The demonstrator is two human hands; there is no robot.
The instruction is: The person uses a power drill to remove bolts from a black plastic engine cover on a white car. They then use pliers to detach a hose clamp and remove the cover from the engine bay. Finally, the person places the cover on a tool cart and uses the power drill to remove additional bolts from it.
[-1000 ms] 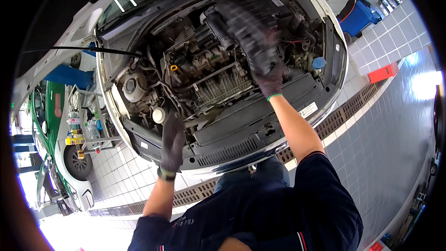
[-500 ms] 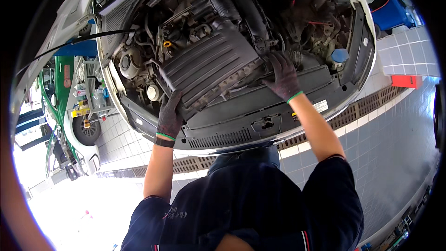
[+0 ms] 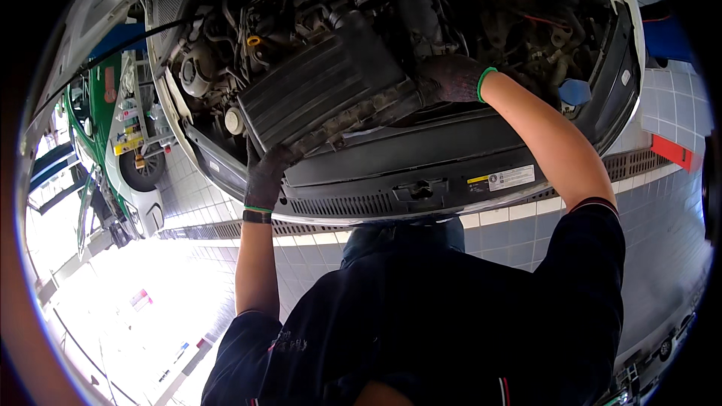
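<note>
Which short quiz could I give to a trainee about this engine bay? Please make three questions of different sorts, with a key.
1. Multiple choice: the left grip is at which end of the ribbed black cover? (a) right (b) left
2. True or false: the right grip wears a green-edged dark glove.
3. Fill in: the cap to the right of the right grip is ____.

Key: 1. b; 2. true; 3. blue

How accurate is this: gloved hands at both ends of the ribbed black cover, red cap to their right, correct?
The cap is blue, not red, in the head view; the left hand and right hand are at opposite ends of the cover.
</note>
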